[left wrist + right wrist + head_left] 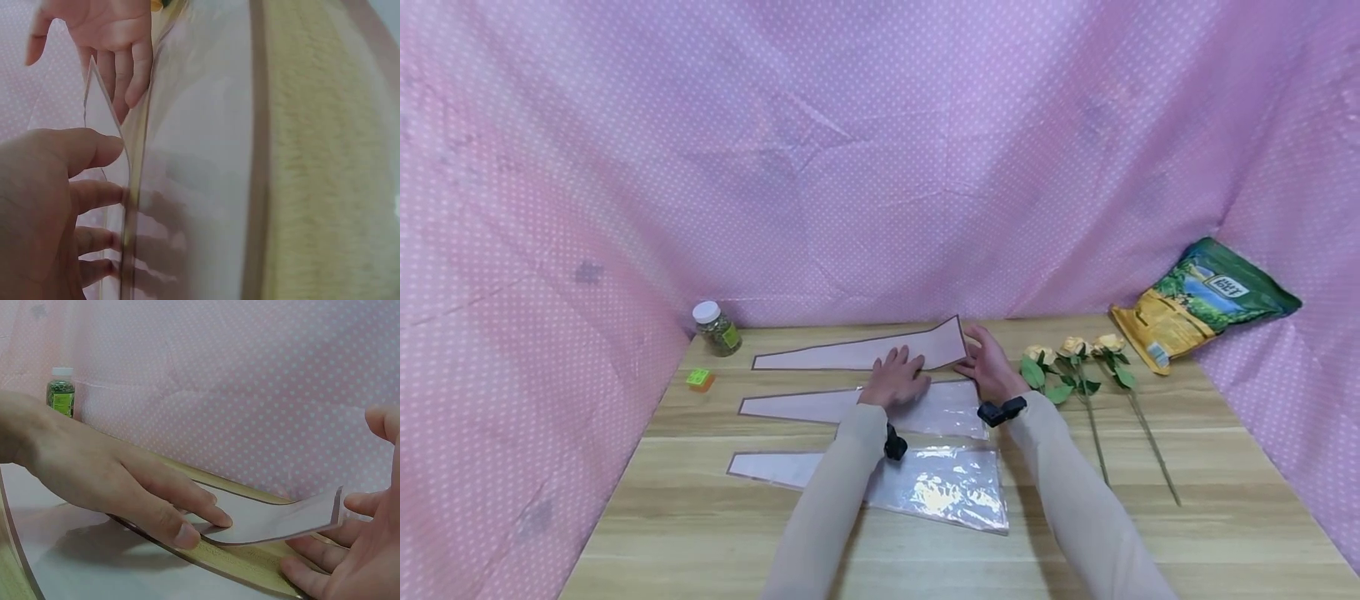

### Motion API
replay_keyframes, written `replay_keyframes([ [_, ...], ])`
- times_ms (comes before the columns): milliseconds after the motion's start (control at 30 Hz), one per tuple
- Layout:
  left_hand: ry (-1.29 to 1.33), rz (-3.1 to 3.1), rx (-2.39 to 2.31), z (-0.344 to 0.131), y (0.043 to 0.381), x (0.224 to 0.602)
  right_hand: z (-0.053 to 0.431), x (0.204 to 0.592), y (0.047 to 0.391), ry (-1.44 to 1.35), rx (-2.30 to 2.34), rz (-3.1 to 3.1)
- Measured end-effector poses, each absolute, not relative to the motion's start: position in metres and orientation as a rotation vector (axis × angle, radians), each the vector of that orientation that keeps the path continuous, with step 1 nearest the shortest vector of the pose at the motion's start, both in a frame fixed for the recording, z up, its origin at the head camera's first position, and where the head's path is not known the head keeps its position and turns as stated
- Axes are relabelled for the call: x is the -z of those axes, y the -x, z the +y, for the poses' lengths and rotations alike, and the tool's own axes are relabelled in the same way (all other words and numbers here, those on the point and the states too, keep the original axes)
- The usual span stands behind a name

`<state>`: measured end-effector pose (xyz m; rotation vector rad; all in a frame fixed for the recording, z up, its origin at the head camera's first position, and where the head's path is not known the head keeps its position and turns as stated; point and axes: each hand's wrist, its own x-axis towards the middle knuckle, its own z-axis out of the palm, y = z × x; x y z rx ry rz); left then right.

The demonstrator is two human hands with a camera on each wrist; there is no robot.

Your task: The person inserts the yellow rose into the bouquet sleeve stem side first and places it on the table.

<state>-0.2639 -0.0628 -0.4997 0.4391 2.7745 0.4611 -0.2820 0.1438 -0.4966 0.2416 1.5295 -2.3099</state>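
Three tapered flower sleeves with brown edging lie in a row, narrow ends to the left: a back one (pixel 835 356), a middle one (pixel 805 405) and a front one (pixel 925 492). My left hand (pixel 895 381) presses on the back sleeve with fairly straight fingers. That sleeve's wide right end curves up off the table, as the right wrist view shows. Beside this raised end is my right hand (pixel 992 364), fingers extended at and partly under its edge, thumb (pixel 381 422) held apart. Whether those fingers touch the sleeve is hard to tell.
Several cream roses (pixel 1073 347) with long stems lie right of the sleeves. A green and yellow bag (pixel 1210 292) leans at the back right corner. At the left stand a white-capped jar (pixel 718 332) and a small green-orange block (pixel 700 380). Pink dotted cloth (pixel 880 167) walls the table.
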Motion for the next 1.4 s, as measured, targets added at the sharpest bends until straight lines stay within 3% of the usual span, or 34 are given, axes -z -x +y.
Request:
replay_keyframes([
  [367, -0.508, 2.896, -0.476, -0.053, 0.271, 0.494, 0.144, 0.497, 0.282, -0.189, 2.255, 1.604],
  [633, -0.510, 2.815, -1.182, -0.030, 0.283, 0.502, 0.151, 0.494, 0.282, -0.201, 2.292, 1.585],
  [767, -0.521, 2.762, -1.321, -0.022, 0.285, 0.505, 0.151, 0.490, 0.281, -0.177, 2.296, 1.583],
  [1400, -0.180, 2.690, -1.526, -0.017, 0.288, 0.502, 0.141, 0.481, 0.274, -0.051, 2.283, 1.589],
])
